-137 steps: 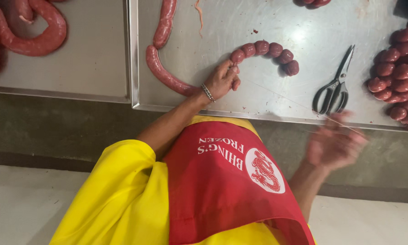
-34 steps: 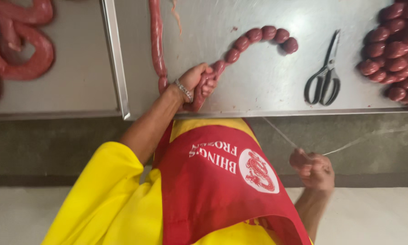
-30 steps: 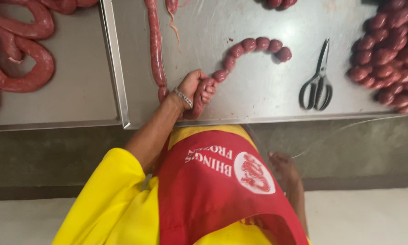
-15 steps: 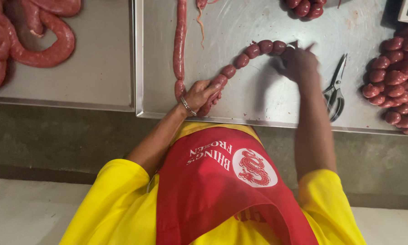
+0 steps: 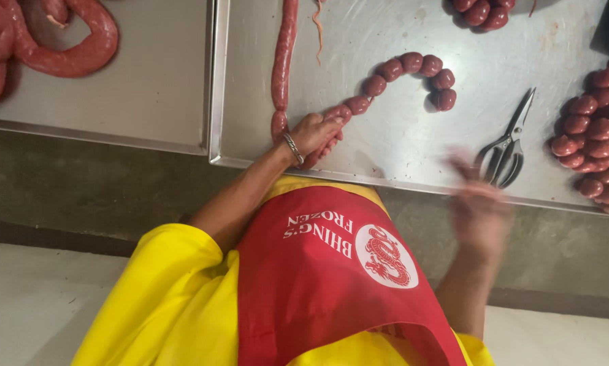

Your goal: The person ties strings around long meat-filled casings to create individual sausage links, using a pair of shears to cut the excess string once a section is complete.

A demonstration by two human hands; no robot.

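My left hand (image 5: pixel 311 135), with a metal bracelet on the wrist, grips a red sausage at the near edge of a steel tray (image 5: pixel 399 146). From that grip a long untied sausage (image 5: pixel 283 61) runs away from me. A chain of short round links (image 5: pixel 403 68) curves off to the right. My right hand (image 5: pixel 479 203) is a moving blur over the tray's front edge, just left of the scissors (image 5: pixel 508 152). Whether it holds anything is too blurred to tell.
A heap of tied links (image 5: pixel 596 135) lies at the tray's right end, and a smaller heap (image 5: pixel 480 10) at the far side. A second steel tray (image 5: pixel 149 102) on the left carries thick coiled sausage (image 5: pixel 67 47). A concrete counter front (image 5: pixel 81 183) runs below the trays.
My right hand has drawn back from the far end of the link chain to the tray's front edge near the scissors. My left hand has kept its grip.
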